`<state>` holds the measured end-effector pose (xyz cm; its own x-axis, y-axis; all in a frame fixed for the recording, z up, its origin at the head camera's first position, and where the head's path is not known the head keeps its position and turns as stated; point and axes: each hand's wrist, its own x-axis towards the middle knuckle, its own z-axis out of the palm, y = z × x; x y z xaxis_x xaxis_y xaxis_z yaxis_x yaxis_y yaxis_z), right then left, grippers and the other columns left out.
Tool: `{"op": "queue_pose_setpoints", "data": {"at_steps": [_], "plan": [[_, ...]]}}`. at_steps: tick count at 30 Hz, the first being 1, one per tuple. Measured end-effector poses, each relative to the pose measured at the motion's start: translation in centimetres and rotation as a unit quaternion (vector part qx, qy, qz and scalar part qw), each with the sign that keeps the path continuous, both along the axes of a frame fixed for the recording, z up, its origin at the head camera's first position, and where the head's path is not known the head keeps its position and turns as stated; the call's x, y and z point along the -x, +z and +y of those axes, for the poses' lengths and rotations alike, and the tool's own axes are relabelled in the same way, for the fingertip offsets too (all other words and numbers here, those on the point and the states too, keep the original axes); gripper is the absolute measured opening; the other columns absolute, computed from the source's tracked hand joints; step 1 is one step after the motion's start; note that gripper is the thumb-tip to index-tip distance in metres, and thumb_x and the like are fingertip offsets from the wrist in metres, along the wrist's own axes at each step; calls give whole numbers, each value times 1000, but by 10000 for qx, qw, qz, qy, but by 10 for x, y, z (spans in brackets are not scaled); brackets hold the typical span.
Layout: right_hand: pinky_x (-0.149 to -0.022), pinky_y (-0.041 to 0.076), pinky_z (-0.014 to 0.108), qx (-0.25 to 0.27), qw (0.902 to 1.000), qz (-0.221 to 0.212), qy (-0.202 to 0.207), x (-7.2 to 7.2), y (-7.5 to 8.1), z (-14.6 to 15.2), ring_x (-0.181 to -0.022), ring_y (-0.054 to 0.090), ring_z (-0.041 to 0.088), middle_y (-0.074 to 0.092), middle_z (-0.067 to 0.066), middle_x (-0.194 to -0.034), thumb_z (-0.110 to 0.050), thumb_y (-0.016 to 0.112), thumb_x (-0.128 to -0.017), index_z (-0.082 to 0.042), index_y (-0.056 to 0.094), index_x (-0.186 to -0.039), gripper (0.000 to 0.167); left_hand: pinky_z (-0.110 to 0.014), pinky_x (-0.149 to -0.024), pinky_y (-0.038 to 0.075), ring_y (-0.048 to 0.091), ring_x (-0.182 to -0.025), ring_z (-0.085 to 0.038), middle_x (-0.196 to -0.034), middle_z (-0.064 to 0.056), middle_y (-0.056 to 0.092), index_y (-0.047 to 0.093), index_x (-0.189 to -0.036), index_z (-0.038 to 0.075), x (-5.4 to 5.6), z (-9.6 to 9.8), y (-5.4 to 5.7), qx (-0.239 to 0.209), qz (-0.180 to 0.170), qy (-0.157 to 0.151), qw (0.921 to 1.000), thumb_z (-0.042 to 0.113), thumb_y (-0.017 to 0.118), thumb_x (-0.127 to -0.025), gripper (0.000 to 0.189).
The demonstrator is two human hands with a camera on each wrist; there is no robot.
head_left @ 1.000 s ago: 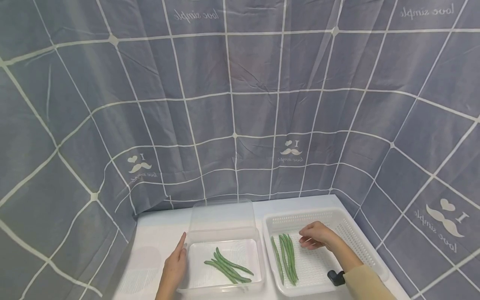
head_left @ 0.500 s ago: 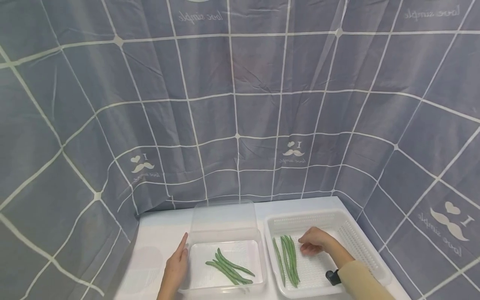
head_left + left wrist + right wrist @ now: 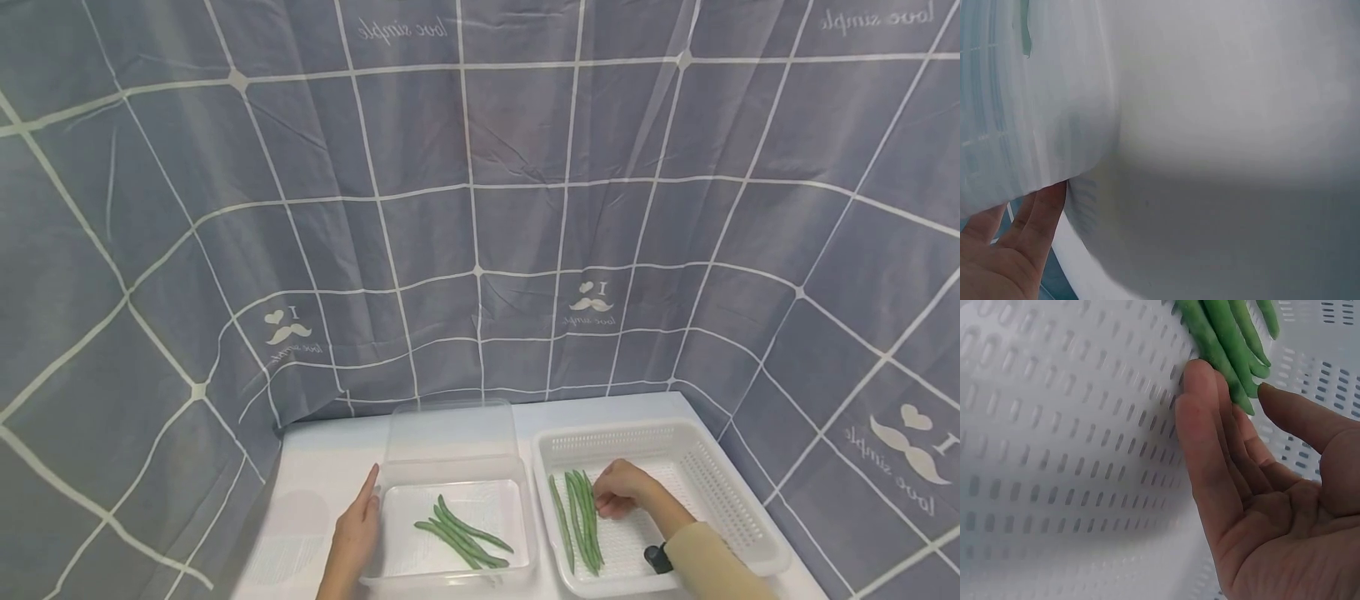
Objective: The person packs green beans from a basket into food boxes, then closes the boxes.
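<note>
The left hand lies straight-fingered against the left wall of the clear box, gripping nothing. The right hand, partly open, has shifted left to the green beans at the left side of the white basket, seemingly bringing them within pinching reach; no firm grip shows. Bare room extends rightward to the basket's far and right walls.

left hand: fingers reached forward, nearly straight; bare left forearm rose from the lower edge of the head view. right hand: palm faced inward, fingers gently bent, thumb apart from them; right forearm slanted inward, pale yellow sleeve ended short of the wrist.
</note>
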<state>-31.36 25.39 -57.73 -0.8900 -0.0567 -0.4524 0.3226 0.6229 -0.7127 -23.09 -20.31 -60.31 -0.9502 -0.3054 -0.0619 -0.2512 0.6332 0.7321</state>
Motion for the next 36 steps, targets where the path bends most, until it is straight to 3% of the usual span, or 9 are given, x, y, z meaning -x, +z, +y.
{"op": "queue_pose_setpoints", "data": {"at_steps": [8,19,28,36], "plan": [[-53,62,26,-299,9993,195,110,0,-2,-11,-53,69,12,71,8,-64,2,70,-88,2,73,-83,5,-72,-115,41,45,-147,-52,-166,-21,40,29,-169,23,1,0,0,-6,11,11,10000,28,33,-115,55],[-52,63,29,-755,9961,432,174,4,-7,-18,-55,70,17,71,12,-66,2,72,-86,-2,66,-77,12,-71,-116,40,44,-148,-50,-167,-19,39,28,-170,24,1,1,-1,-47,6,49,10000,29,32,-115,55],[-49,62,29,-1467,9836,929,492,3,-19,-28,-53,68,19,66,10,-59,0,78,-82,-3,65,-70,18,-71,-116,41,44,-148,-50,-166,-21,39,29,-169,22,1,0,0,-36,23,42,10000,28,33,-115,55],[-51,63,29,-1383,9862,813,400,0,-17,-34,-57,69,21,68,11,-62,0,75,-82,0,68,-73,10,-71,-117,41,46,-147,-50,-165,-21,41,31,-169,21,-1,0,-1,-37,98,24,9999,26,35,-114,55]]}}
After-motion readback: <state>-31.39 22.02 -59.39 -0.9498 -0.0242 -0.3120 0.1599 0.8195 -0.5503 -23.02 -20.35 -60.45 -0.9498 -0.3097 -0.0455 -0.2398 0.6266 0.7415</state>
